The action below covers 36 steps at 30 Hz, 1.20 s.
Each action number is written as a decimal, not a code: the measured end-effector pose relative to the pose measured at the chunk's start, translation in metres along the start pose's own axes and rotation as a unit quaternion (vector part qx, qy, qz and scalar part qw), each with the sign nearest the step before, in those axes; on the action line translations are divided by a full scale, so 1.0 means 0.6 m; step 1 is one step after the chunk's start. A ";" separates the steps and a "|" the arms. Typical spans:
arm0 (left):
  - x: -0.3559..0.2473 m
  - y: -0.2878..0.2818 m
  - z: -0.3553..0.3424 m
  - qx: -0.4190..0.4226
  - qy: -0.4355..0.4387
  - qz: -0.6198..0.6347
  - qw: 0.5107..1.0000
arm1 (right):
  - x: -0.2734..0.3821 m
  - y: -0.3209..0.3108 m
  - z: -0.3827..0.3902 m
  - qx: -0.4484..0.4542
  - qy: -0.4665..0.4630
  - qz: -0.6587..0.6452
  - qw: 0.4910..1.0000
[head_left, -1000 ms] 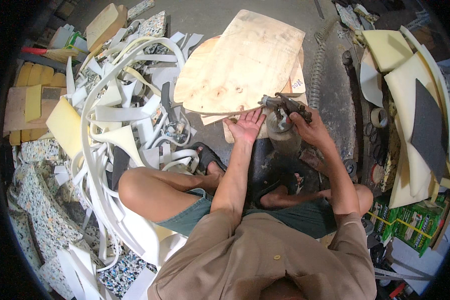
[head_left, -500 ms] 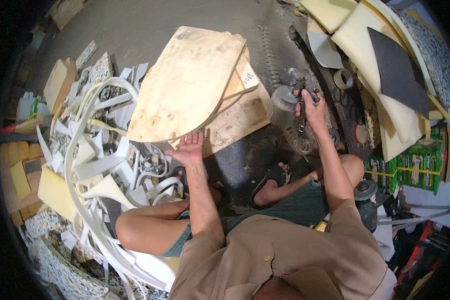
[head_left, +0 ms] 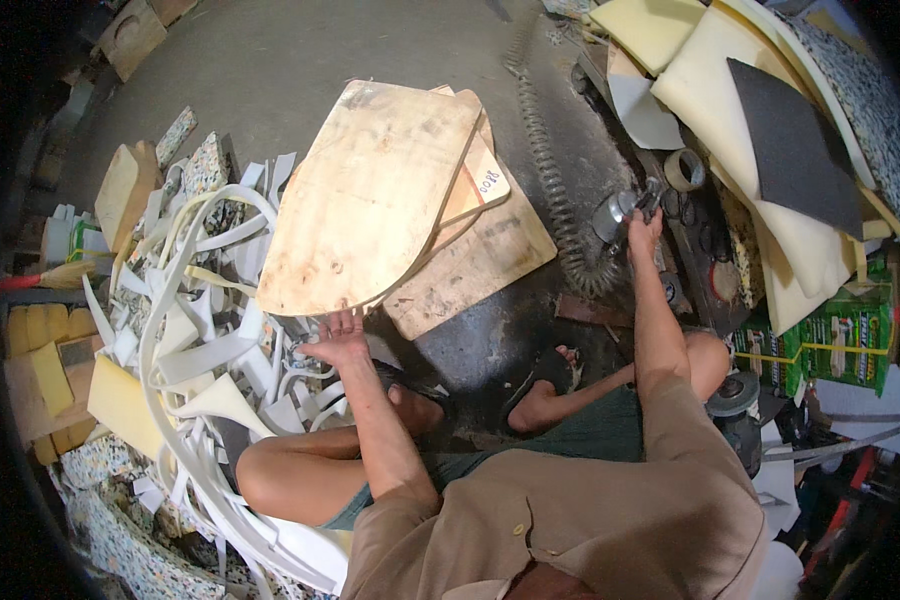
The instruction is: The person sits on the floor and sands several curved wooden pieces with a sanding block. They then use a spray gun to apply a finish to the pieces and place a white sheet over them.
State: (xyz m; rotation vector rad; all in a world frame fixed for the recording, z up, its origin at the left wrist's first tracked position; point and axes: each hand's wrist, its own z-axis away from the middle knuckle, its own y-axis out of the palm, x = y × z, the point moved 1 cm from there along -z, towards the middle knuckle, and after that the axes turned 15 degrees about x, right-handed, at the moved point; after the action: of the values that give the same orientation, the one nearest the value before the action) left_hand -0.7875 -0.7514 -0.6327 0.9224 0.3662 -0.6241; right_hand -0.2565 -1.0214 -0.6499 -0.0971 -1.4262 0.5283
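A pale plywood panel with a rounded near-right corner lies on top of several more wooden boards on the floor in front of me. At its near edge my left hand is open, palm up, fingers spread, with the fingertips at or just under the rim. My right hand is closed around a spray gun with a silver cup, out to the right of the stack. A coiled air hose runs along the floor beside it. The fingers on the gun's grip are partly hidden.
White foam offcuts are heaped on my left. Foam sheets and a dark grey sheet lean at the right, near a tape roll. Green packages and a grinder-like machine stand close to my right knee.
My right hand has carried the spray gun slightly right and toward the side clutter, and its blur has gone. My left hand has shifted left and nearer me along the panel's edge.
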 end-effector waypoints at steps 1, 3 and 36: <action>-0.008 -0.001 -0.007 -0.014 0.003 -0.015 1.000 | -0.007 -0.003 0.002 -0.007 0.010 0.017 1.000; -0.019 -0.001 -0.017 -0.002 0.027 -0.042 0.999 | -0.015 -0.011 0.015 -0.002 0.034 -0.013 0.999; -0.078 0.030 -0.029 -0.023 0.089 -0.106 0.990 | 0.280 0.479 -0.071 0.370 -0.085 -0.091 0.921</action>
State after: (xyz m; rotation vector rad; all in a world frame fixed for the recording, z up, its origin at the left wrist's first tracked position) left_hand -0.8123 -0.7134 -0.6059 0.9047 0.6413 -0.7260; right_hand -0.2902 -0.6897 -0.6103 0.6960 -1.2997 0.9030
